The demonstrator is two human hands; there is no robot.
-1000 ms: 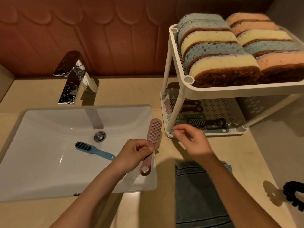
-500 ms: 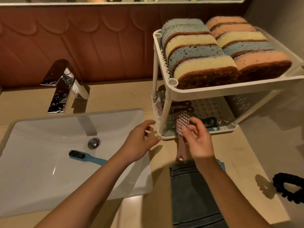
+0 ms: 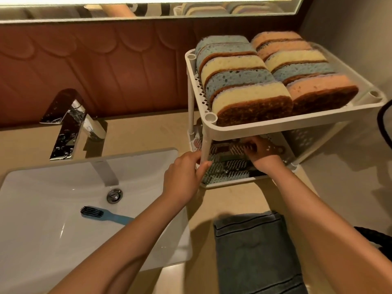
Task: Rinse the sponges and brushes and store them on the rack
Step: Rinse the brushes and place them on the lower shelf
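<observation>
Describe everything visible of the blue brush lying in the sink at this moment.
The blue brush lies flat on the white basin floor of the sink, a little in front of the drain plug. It looks like plastic: a slim light-blue handle and an oval head with dark bristles in rows, facing up. The head points left, and the handle runs right and slightly toward the viewer until the left forearm hides its end. Neither hand touches it. Whether it is wet cannot be told.
</observation>
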